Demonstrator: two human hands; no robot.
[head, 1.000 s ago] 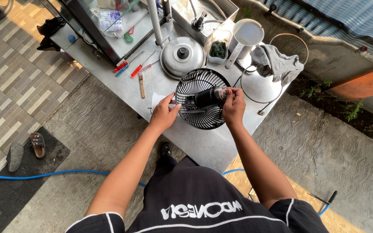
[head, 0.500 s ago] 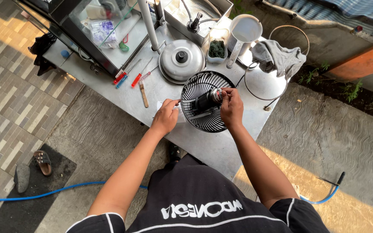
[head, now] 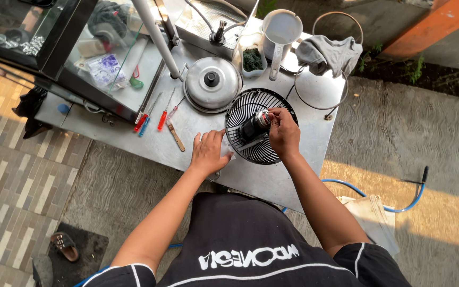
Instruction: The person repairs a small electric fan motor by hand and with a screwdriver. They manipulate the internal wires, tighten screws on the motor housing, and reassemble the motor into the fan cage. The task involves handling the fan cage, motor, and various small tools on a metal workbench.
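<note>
Working mid-disassembly: fan guard [head: 251,154] with motor [head: 251,129] lies flat on the worktop [head: 272,180], blades already off; left hand [head: 208,153] spread flat steadying beside it, right hand [head: 282,133] pinching the motor's shaft end.

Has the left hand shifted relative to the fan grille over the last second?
Yes. The left hand has dropped from the fan grille's rim onto the metal table just left of it, palm down; the grille keeps its place beside the pot lid.
</note>
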